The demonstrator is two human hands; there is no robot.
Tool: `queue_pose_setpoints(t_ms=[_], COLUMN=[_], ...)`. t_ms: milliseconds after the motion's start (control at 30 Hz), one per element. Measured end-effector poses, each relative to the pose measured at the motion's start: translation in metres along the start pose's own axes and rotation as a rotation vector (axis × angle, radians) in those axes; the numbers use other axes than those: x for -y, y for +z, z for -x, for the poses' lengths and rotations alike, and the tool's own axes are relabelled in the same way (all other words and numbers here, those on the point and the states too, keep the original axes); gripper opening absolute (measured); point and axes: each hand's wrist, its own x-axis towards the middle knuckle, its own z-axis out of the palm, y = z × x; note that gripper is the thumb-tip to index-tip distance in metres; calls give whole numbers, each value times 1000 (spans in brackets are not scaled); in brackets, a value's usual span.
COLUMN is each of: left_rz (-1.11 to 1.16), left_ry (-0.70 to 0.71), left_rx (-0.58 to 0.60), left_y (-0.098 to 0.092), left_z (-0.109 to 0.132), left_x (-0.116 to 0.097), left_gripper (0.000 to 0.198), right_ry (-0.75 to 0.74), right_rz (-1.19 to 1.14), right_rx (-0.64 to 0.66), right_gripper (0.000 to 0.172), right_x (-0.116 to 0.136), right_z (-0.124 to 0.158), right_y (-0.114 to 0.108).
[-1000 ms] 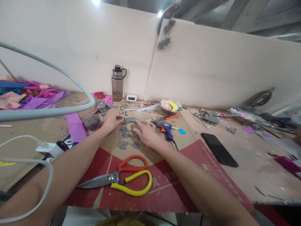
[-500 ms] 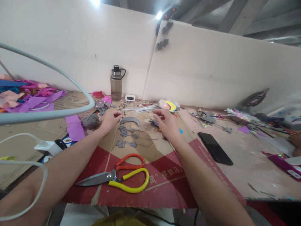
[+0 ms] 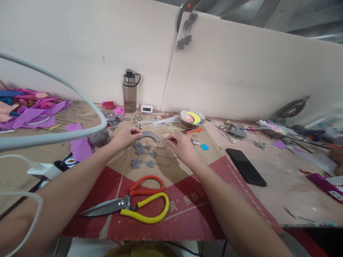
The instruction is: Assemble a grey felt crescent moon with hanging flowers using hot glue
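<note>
The left hand [image 3: 123, 137] and right hand [image 3: 183, 147] are hovering apart mid-frame, fingertips bunched; whether either is gripping anything cannot be told. Between them a grey arc [image 3: 149, 134] is lying; the step seems to be handling its ends, the next move calling for steady fingertips. Grey flowers [image 3: 136, 164] are lying below, scissors [image 3: 124, 203] resting lower centre.

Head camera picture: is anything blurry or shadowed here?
Head view: clutter at the far right looks smeared; head view: a soft shadow darkens the cardboard below the right hand; head view: the small white clock is too unclear to read.
</note>
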Motion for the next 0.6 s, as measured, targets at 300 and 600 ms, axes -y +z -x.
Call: queue_pose_setpoints(t_ms=[300, 600], left_rz=[-222, -220], left_ry=[-102, -144], left_rx=[-137, -149], left_y=[-4, -2], left_z=[2, -4], left_x=[7, 29], left_gripper=[20, 19], right_ry=[-44, -27], right_rz=[23, 33], right_rx=[12, 29], right_gripper=[10, 9], right_x=[1, -3], right_z=[2, 2], right_y=[-2, 3])
